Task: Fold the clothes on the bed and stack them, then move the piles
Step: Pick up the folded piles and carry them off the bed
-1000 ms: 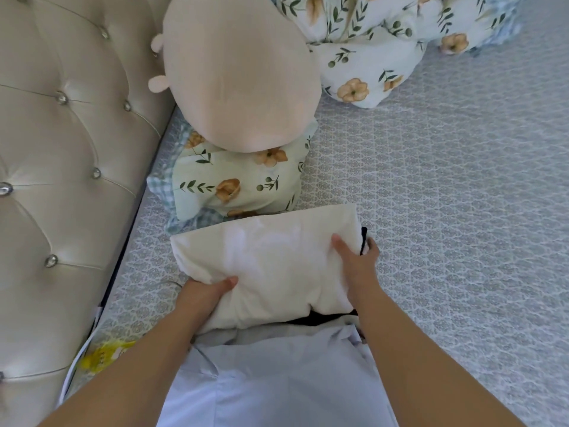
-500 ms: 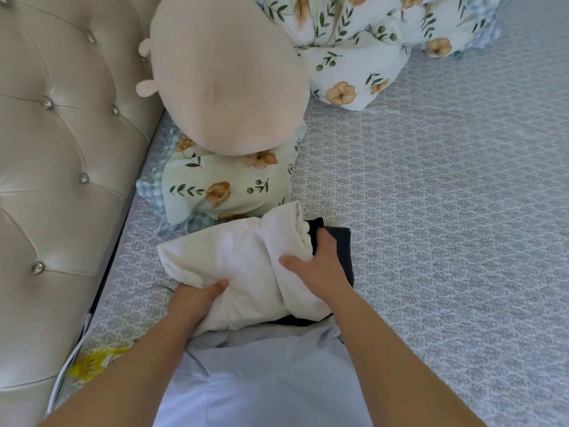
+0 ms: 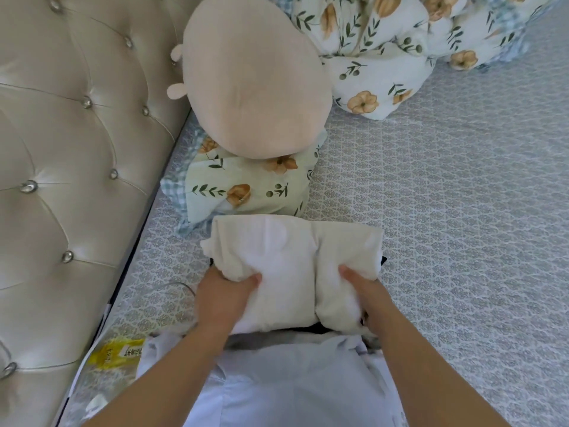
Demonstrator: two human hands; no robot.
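While both hands, left hand (image 3: 222, 298) and right hand (image 3: 366, 291), grip the white folded cloth (image 3: 289, 266) mid-frame, it sits on a patterned bed (image 3: 446, 211), pillow (image 3: 246, 192) above.

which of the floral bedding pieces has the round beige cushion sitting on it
The pale green floral pillow by the headboard, just beyond the hands. The beige cushion rests on it; the white floral quilt lies bunched farther back, right of the cushion.
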